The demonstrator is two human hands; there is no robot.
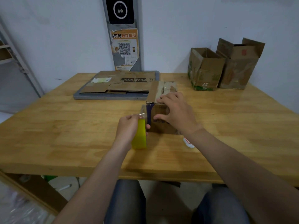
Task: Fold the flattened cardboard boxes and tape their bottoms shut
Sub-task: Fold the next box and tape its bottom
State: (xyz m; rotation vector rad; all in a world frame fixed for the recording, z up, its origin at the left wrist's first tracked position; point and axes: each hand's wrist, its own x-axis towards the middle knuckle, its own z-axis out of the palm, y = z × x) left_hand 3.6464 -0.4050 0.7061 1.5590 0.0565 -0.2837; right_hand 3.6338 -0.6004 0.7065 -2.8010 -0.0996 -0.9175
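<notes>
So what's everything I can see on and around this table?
Light wooden table: one, tan, middle of the view.
Small brown cardboard box: one, brown, table centre.
Yellow tape roll: one, yellow, left of that box.
Flattened cardboard sheets: count unclear, brown, on the tray.
Flat grey tray: one, grey, table's back.
Open upright cardboard boxes: two, brown, back right.
Small white object: one, white and red, by the right forearm; too blurred to identify.
Orange QR-code poster: one, orange, wall post.
Black panel with white ring: one, black, above the poster.
Left hand: grips the tape roll.
Right hand: holds the small box's top edge.
</notes>
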